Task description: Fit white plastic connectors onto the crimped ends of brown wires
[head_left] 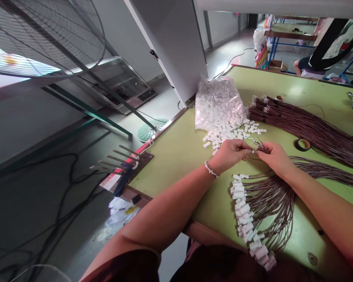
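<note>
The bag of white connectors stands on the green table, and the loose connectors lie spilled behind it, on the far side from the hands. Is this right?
Not quite. The head view shows the loose connectors spilled in front of the bag, between it and the hands, on the green table.

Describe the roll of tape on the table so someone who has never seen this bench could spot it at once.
Start at the green table and find the long bundle of brown wires on its far right. Just below that bundle, right of the right hand, lies the roll of tape. It is a dark ring lying flat, unlike the white connectors nearby.
</note>
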Tool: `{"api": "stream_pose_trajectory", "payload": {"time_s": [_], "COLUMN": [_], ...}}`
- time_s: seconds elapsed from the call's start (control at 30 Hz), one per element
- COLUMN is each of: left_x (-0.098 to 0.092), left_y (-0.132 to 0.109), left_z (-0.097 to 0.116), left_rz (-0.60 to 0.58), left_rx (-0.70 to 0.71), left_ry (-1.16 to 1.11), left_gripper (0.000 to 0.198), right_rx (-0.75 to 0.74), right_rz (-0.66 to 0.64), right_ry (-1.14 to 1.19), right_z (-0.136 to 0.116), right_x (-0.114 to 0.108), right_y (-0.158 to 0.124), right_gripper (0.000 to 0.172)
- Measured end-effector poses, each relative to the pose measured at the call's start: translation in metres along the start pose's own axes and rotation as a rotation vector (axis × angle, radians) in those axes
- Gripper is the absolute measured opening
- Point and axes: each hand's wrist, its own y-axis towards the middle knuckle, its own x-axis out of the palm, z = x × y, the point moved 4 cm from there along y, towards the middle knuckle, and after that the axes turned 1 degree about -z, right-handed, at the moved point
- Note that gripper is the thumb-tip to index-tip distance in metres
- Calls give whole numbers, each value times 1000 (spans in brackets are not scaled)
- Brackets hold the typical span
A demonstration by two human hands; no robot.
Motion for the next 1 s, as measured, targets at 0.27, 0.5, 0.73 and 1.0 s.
{"api": "stream_pose_trajectory", "payload": {"time_s": [0.27,0.5,0.73,1.0], "left_x": [-1,5,11,-6], "left_y": [2,-1,-3,-4], "left_z": [-6,3,2,4], "left_rz": [16,42,36,-181], "left_rx": [-69,-81,-65,-54], "left_ry": [-51,17,67,286], "left_gripper": [3,6,7,8], "right_rx": [-53,-71,-94,-29], "right_rz": [123,136,129,68], "right_ry": [-166,-286,-371,-112], "right_z": [-6,-2,-1,-1], "right_x": [-3,1,2,-3], "right_y": [-2,-4,-4,0], "right_gripper": [15,12,10,21]}}
